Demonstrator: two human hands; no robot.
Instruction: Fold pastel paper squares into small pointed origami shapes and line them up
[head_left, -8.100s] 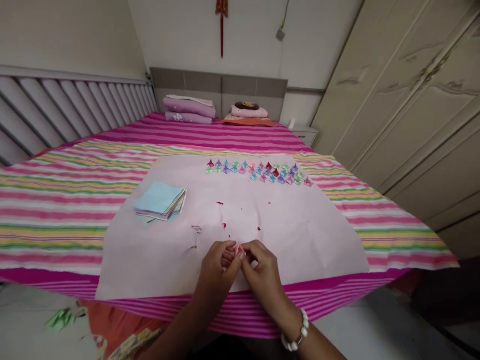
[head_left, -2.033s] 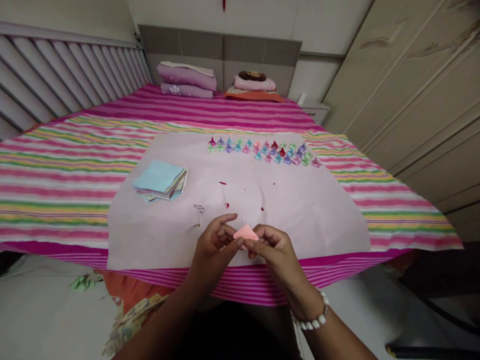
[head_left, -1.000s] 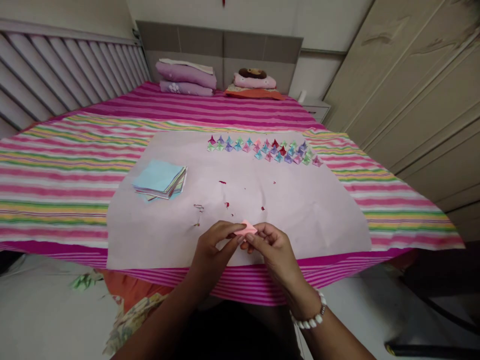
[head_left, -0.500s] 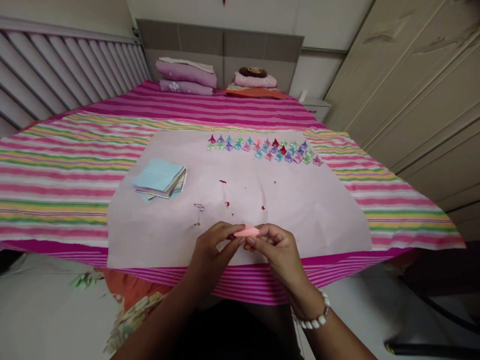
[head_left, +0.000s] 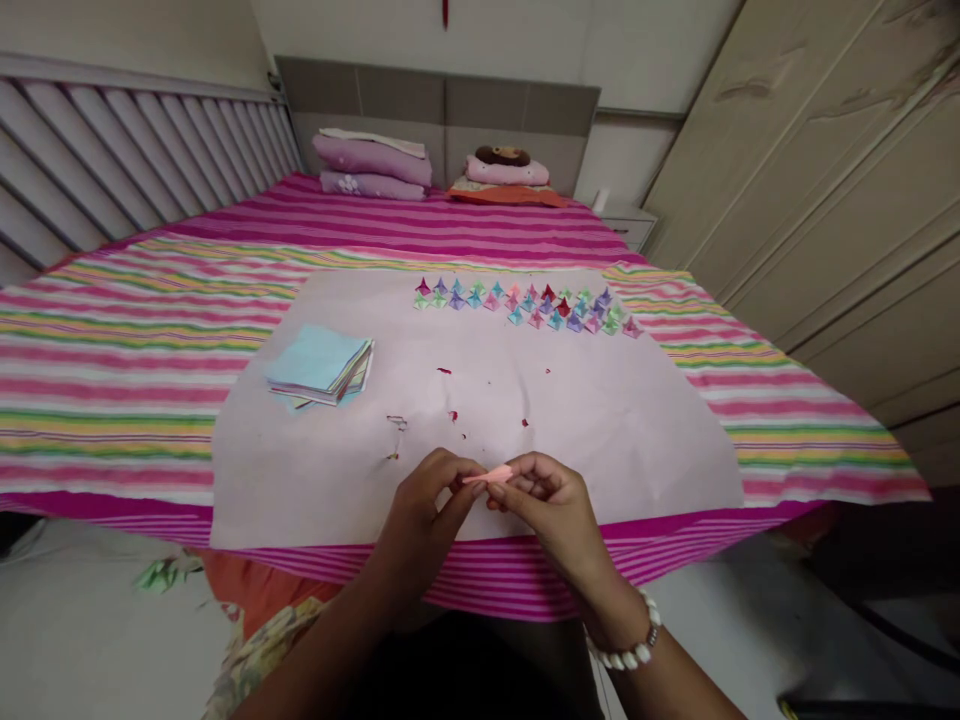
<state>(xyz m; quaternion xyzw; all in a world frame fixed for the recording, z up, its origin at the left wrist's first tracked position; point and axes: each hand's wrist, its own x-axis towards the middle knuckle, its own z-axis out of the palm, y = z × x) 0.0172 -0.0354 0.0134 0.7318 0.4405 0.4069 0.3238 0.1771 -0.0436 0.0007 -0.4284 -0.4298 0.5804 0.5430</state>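
As both hands [head_left: 429, 497] pinch, pink paper [head_left: 499, 474] sits between them.

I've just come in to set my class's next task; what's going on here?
A person's left hand and right hand pinch a small piece of folded pink paper above a pale sheet spread over a bed. Colourful folded paper pieces stand in rows at the sheet's far side. A stack of square paper lies to the left, light blue on top.
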